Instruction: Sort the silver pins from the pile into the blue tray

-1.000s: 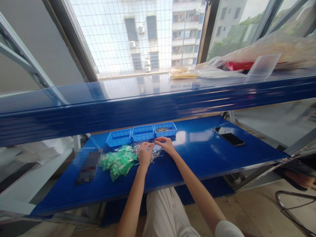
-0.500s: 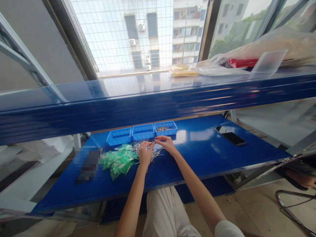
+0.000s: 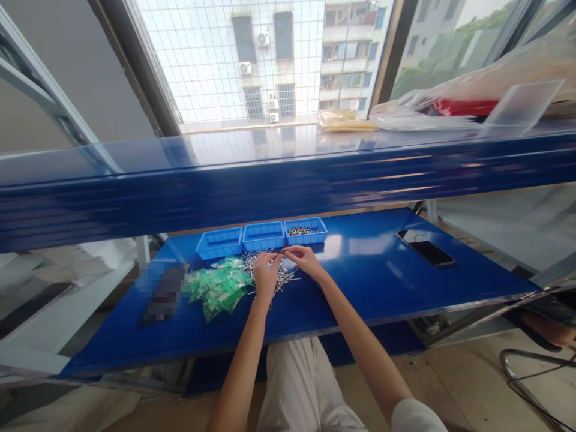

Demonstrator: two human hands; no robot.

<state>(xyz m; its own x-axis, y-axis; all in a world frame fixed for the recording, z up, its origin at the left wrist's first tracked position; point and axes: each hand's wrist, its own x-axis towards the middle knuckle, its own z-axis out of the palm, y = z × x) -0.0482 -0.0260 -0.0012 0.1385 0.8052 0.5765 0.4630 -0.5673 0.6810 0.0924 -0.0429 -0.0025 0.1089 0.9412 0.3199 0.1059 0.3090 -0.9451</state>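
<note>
Over a loose pile of thin metal pieces (image 3: 282, 279) on the blue table, my left hand (image 3: 266, 272) and my right hand (image 3: 304, 260) meet at the fingertips. Both hands are pinched closed; whatever is between the fingers is too small to make out. Left of the pile lies a heap of green-tinted plastic packets (image 3: 220, 289). Behind the hands stand three blue trays in a row: the left tray (image 3: 219, 245), the middle tray (image 3: 263, 236) and the right tray (image 3: 317, 231), which holds small metal pieces.
A phone (image 3: 429, 251) lies on the right of the table (image 3: 360, 288). A blurred dark object (image 3: 166, 293) lies at the left. Above the table's back runs a blue shelf (image 3: 202, 201) with plastic bags (image 3: 346, 120) and a clear container (image 3: 524, 108).
The camera view has shifted slightly. Both hands stay together over the metal pieces, with only a small change in the fingers.
</note>
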